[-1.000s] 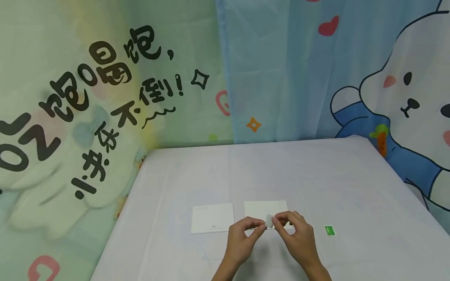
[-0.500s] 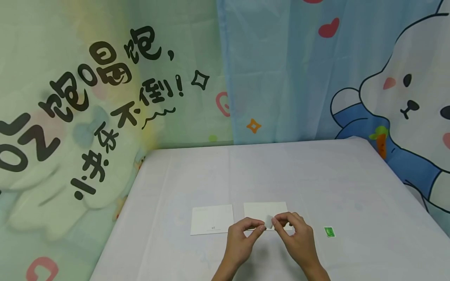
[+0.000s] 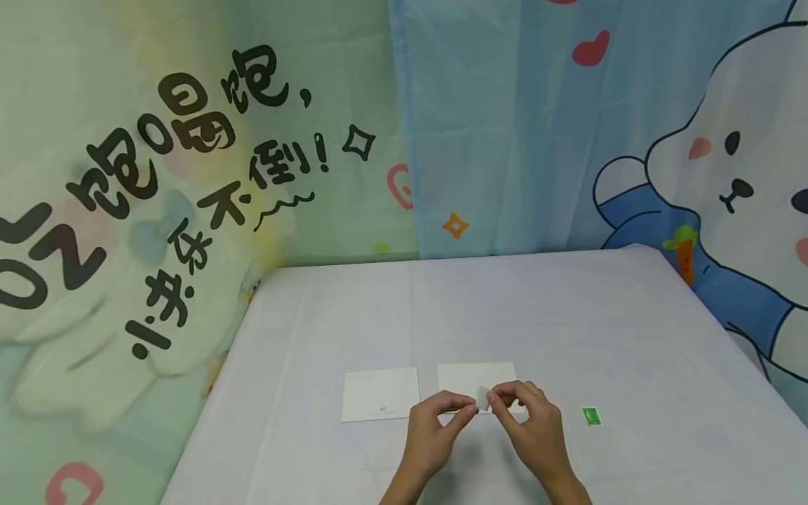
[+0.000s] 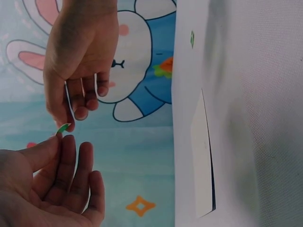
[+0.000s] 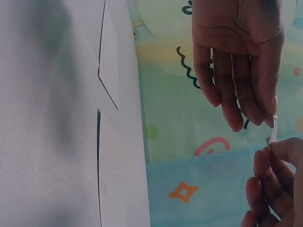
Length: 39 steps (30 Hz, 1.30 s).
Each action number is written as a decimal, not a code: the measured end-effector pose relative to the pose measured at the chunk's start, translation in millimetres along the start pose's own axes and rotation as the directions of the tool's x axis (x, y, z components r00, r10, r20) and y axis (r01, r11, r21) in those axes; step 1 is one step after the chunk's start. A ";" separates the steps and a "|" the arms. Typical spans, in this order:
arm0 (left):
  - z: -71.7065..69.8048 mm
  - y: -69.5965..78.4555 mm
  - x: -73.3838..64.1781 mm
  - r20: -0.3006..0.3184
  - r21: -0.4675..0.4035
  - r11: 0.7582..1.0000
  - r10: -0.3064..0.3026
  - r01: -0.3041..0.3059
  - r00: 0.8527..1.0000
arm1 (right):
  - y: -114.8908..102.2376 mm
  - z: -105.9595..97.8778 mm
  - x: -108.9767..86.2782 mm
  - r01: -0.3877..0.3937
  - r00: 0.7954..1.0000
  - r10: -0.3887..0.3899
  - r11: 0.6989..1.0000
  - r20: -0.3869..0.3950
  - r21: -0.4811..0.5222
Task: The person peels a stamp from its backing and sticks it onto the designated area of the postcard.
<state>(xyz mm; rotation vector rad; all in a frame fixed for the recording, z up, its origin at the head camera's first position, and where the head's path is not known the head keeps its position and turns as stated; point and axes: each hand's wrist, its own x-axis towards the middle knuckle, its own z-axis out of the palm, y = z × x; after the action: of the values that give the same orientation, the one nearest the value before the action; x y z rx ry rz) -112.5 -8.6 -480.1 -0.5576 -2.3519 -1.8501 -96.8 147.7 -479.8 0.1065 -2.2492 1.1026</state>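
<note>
Between my two hands, above the front of the right-hand white card (image 3: 473,374), is a small stamp-like sticker (image 3: 482,398), its pale back towards the head camera. The left wrist view shows the green face of the sticker (image 4: 63,127), slightly curved. My left hand (image 3: 431,429) pinches one edge of it between thumb and forefinger. Thumb and forefinger of my right hand (image 3: 532,424) pinch the opposite edge. In the right wrist view the sticker (image 5: 272,133) appears as a thin white strip, and the other fingers of both hands are loosely bent.
A second white card (image 3: 381,395) with a tiny printed mark lies on the table left of the first. Right of my right hand lies another green sticker (image 3: 592,416) with a white border. A white cloth (image 3: 353,315) covers the table, and printed curtains (image 3: 467,126) hang behind it.
</note>
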 end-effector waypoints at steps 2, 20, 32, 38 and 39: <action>0.2 -0.1 0.1 0.004 0.002 1.000 0.002 -0.002 1.000 | 0.4 0.1 0.4 -0.002 1.000 0.002 1.000 -0.001 -0.003; 2.5 -1.6 -0.7 0.010 -0.013 0.997 -0.077 0.077 0.997 | -4.4 -1.8 1.8 0.057 0.997 -0.056 0.998 -0.046 0.020; 2.1 -3.2 -1.0 0.001 0.037 0.993 0.116 -0.116 0.993 | -3.1 4.2 2.1 0.012 1.000 -0.012 0.999 0.007 0.045; 1.4 -1.2 -0.2 0.003 0.051 0.987 0.152 -0.152 0.988 | -0.9 6.8 0.5 -0.061 0.995 0.057 0.997 0.084 0.049; 1.2 -1.1 0.0 0.006 0.054 0.987 0.151 -0.151 0.989 | -0.5 7.3 0.3 -0.071 0.993 0.066 0.996 0.099 0.047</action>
<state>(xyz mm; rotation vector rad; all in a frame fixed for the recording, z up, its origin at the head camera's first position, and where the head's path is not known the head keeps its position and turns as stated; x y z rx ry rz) -112.7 -7.7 -481.4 -0.7103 -2.2831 -1.7168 -100.5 142.1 -482.6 0.1064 -2.3275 1.2152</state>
